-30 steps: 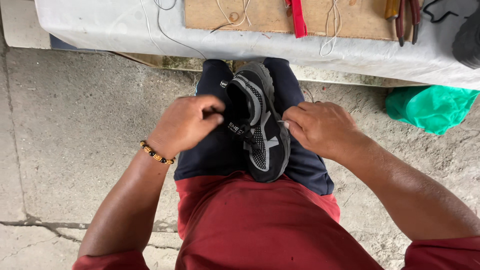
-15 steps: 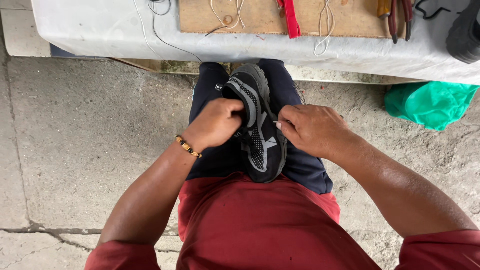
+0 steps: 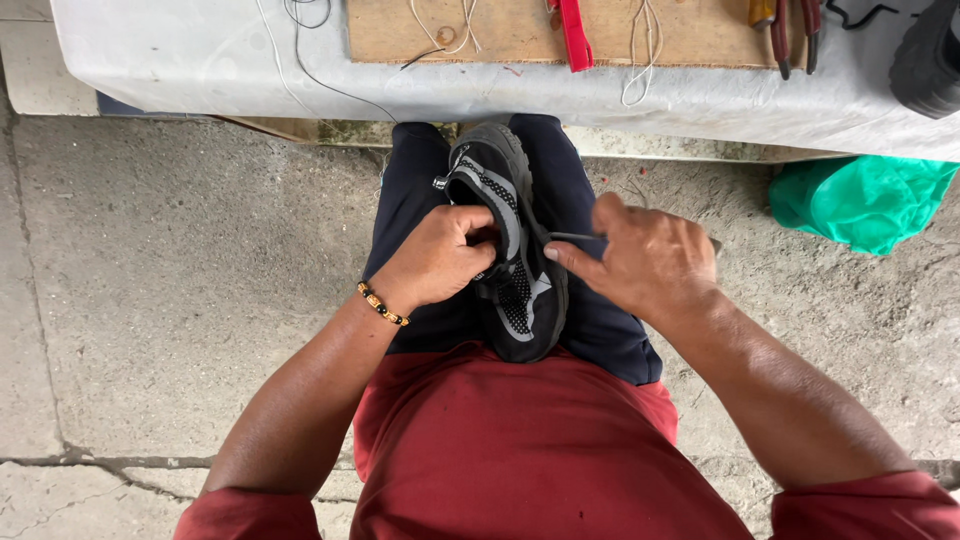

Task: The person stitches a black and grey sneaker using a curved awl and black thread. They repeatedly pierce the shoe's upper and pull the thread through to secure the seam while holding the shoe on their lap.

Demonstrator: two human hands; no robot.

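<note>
On the lap, both hands grip a black shoe (image 3: 510,250).

Grey-white covered bench (image 3: 200,60) across the top edge. Flat wooden board (image 3: 500,30) lying on it, with loose pale thread (image 3: 640,50) looped over the board's front edge, a red-handled tool (image 3: 575,35) resting on the board, and red-handled pliers (image 3: 790,30) near its right end. Thin dark cord (image 3: 310,60) trailing over the bench cover at left. Black shoe (image 3: 925,60) at far right. Below, cracked concrete floor (image 3: 150,300), with a crumpled green plastic bag (image 3: 860,200) lying under the bench's right end.
</note>
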